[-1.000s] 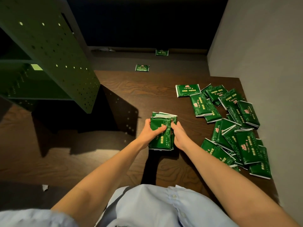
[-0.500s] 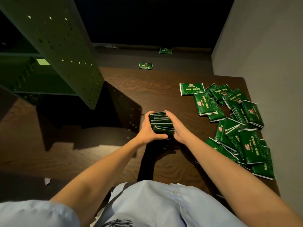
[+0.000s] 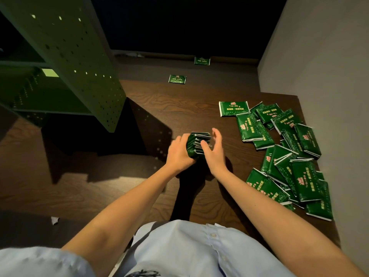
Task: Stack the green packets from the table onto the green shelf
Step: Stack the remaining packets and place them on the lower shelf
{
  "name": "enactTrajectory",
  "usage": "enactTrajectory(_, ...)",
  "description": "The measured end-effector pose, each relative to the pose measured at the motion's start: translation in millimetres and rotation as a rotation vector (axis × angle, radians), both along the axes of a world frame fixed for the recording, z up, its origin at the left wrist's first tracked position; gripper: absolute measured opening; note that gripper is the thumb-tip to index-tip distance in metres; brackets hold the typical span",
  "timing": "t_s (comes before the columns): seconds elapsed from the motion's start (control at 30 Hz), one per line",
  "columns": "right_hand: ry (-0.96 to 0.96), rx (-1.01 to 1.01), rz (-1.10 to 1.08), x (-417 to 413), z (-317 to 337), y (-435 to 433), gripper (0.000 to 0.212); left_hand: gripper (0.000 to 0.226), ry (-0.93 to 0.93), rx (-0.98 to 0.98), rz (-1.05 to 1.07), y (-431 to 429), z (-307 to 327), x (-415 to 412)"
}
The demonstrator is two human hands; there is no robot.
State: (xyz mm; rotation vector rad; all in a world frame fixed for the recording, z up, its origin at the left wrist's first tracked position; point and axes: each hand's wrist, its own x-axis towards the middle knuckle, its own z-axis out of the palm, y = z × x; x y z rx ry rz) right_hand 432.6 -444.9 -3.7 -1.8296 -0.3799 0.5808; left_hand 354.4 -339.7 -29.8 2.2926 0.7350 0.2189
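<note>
Up and left of the hands stands the shelf point(image 3: 79, 62), and the left hand point(image 3: 179, 151) grips a stack point(image 3: 197, 137) of green packets from its left side, fingers curled round the edges, over the table point(image 3: 179, 108). The right hand point(image 3: 215, 154) sits just right of the stack, fingers loosely spread and holding nothing — whether its thumb touches the stack I cannot tell. Right of that hand loose packets point(image 3: 299, 172) lie heaped on the table — two strays point(image 3: 177, 79) lie well beyond both hands.
</note>
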Motion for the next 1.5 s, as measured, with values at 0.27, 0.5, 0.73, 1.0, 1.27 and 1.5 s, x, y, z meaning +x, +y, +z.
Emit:
enactTrajectory(0.27, -0.774, -0.774, 0.908, 8.5, -13.1, -6.3, 0.102, 0.101, 0.696, 0.459, -0.237, -10.0, 6.8, 18.7)
enactTrajectory(0.5, -0.637, -0.839, 0.754, 9.3, -27.6, 3.3, 0.107, 0.125, 0.607, 0.444, -0.379, 7.8, 0.9, 9.7)
enactTrajectory(0.73, -0.343, -0.58, 0.526, 9.9, -36.3, -11.1, 0.106, 0.058, 0.267, 0.369, -0.253, 13.3, -7.0, 12.0)
enactTrajectory(1.0, -0.058, -0.365, 0.471, 23.6, -40.4, -9.8, 0.136, 0.098, -0.137, -0.502, -0.168, 18.7, -17.9, -15.2)
enactTrajectory(1.27, -0.143, -0.552, 0.805, 17.9, -28.7, -0.8, 0.122, 0.131, 0.195, -0.365, -0.195, 24.1, -32.3, -33.8)
enactTrajectory(1.5, -0.106, -0.394, 0.759, 8.8, -25.5, -0.8, 0.091, 0.097, -0.052, -0.604, -0.158, 16.6, -31.5, -30.9)
